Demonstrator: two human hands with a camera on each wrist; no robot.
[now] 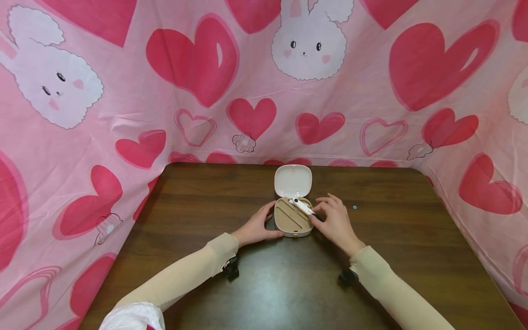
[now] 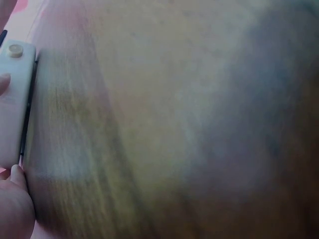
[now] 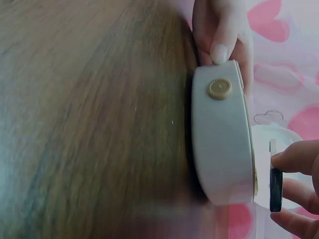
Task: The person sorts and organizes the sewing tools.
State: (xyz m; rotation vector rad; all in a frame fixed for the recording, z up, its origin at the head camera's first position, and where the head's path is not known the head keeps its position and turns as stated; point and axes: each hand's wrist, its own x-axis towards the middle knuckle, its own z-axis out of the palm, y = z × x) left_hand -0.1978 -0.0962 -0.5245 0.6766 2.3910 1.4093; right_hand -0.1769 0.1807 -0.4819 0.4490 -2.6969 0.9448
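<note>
A small white case (image 1: 292, 228) with a tan inside lies open on the dark wooden table (image 1: 264, 284), its lid (image 1: 293, 181) standing up at the back. My left hand (image 1: 270, 220) grips the case's left side; a fingertip (image 2: 4, 82) and the thumb (image 2: 15, 199) rest on its white wall (image 2: 15, 104). My right hand (image 1: 317, 213) pinches a slim white tool (image 1: 301, 206) lying slantwise over the case's right half. In the right wrist view the fingers (image 3: 296, 158) hold a thin dark strip (image 3: 275, 177) above the case (image 3: 219, 144), whose front bears a round knob (image 3: 219, 88).
A pink cloth (image 1: 123, 114) with hearts and bunnies walls the table on the back and both sides. A tiny blue dot (image 1: 354, 207) lies on the wood right of my right hand. Both sleeves are cream.
</note>
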